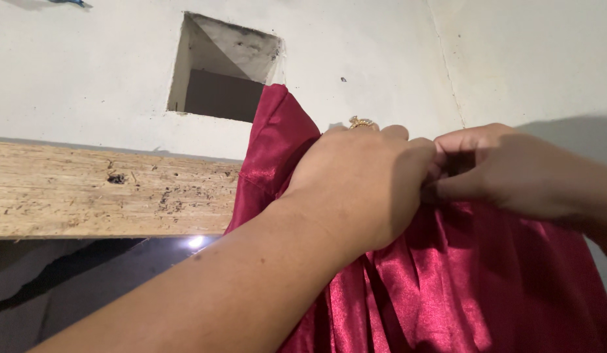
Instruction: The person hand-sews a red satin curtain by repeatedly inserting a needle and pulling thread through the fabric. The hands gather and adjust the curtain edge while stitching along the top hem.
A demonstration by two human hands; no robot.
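Against wall, two hands (362, 180) (506, 170) gripping one red curtain (447, 281).

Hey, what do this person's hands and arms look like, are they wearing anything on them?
Both arms are bare, no sleeves showing. The left hand wears a gold ring with a raised ornate top. The right hand shows no ring, glove or watch in this view.

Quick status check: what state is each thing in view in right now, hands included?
Left hand: closed, pinching the cloth's top edge.
Right hand: closed, pinching the same edge, touching the left hand.
Red cloth: hanging, gathered in folds, one corner raised against the wall.
Ring: worn on the left hand.
Wooden beam: horizontal, rough, pitted.
Wall opening: open, dark inside.
Wall: pale, stained.
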